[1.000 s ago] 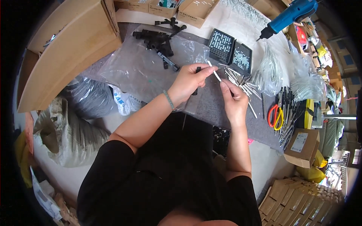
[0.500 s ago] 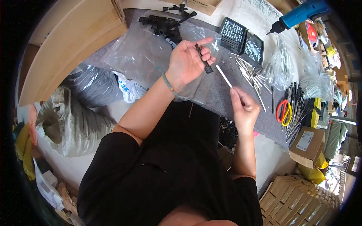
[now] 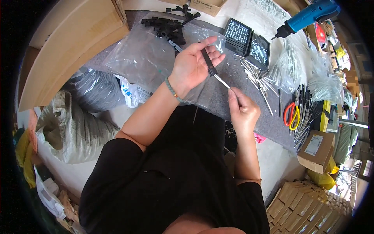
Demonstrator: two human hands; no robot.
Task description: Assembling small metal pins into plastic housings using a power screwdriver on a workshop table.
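Observation:
My left hand (image 3: 194,64), palm up, holds a slim black plastic part (image 3: 208,61) lying across its fingers. Its thumb is stretched out past the part. My right hand (image 3: 244,109) pinches a thin silvery metal rod (image 3: 222,81) between thumb and fingers. The rod's far end meets the lower end of the black part; how deep it sits inside cannot be told. Beyond my left hand, more black plastic parts (image 3: 165,26) lie heaped on a clear plastic bag (image 3: 134,58). Several loose metal rods (image 3: 257,76) are scattered to the right of my hands.
Two black trays (image 3: 237,36) of small pale pieces stand at the back of the grey mat (image 3: 249,93). A blue power screwdriver (image 3: 307,19) hangs at upper right. Scissors with red and yellow handles (image 3: 293,116) lie by dark rods. A large cardboard box (image 3: 74,54) rises at left.
My right hand has moved left and slightly down, bringing the rod's end against the black part. The black part has turned a little in my left hand.

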